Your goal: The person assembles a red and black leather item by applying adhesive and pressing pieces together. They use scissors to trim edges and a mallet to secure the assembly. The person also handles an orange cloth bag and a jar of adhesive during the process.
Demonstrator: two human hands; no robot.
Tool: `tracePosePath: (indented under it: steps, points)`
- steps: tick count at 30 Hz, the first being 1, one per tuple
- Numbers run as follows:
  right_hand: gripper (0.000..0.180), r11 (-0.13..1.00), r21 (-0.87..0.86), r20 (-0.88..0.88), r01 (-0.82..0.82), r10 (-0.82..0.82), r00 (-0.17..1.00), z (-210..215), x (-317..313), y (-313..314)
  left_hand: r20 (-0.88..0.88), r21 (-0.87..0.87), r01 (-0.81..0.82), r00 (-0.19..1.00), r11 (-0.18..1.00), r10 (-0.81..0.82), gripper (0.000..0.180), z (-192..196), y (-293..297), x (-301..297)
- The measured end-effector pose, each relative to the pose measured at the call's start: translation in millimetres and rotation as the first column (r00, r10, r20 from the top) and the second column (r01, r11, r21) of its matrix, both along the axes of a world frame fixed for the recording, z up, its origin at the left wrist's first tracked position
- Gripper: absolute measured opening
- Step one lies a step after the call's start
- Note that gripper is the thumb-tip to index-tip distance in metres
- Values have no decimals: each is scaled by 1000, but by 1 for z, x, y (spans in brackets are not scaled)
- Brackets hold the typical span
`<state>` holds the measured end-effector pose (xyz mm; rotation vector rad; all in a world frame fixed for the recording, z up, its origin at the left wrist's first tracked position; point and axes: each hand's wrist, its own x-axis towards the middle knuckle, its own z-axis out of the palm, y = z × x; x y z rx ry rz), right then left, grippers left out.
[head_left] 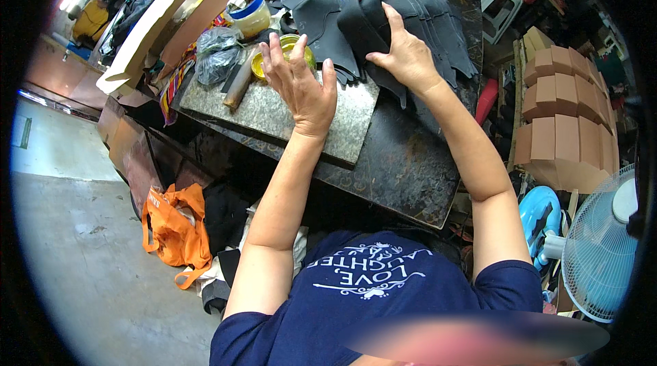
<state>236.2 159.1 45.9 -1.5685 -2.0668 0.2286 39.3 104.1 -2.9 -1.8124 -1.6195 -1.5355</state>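
Note:
My left hand (300, 92) hovers with fingers spread above a speckled stone slab (337, 126), holding nothing. Behind its fingers is a yellow tub (310, 60), partly hidden. My right hand (409, 55) grips a bent black sheet piece (360, 24), leather-like, between thumb and fingers, at the slab's far right corner. Beside it, more black cut pieces (431, 20) lie overlapping in a pile. On the slab's left part rest a worn cylindrical tool (239, 85) and a crumpled dark plastic bag (217, 51).
A white jar with a blue rim (250, 18) stands behind the slab. The dark table (404, 178) has its corner near my body. Stacked brown cartons (564, 106) and a fan (602, 246) are at right; an orange bag (176, 226) lies at lower left.

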Motion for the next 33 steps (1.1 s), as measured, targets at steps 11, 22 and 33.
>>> tracePosePath:
  steps: [11, 22, 33]
  points:
    - [63, 856, 326, -717, -400, 500, 486, 72, -7, 69, 27, 15, -6, 1000, 1000, 6, 59, 2, 0, 1]
    - [68, 948, 186, -751, -258, 306, 585, -8, -64, 92, 32, 5, -1, 999, 1000, 0, 60, 2, 1, 0]
    - [46, 861, 334, -843, -385, 455, 286, 138, -15, 68, 53, 4, 7, 999, 1000, -8, 57, 1, 2, 1]
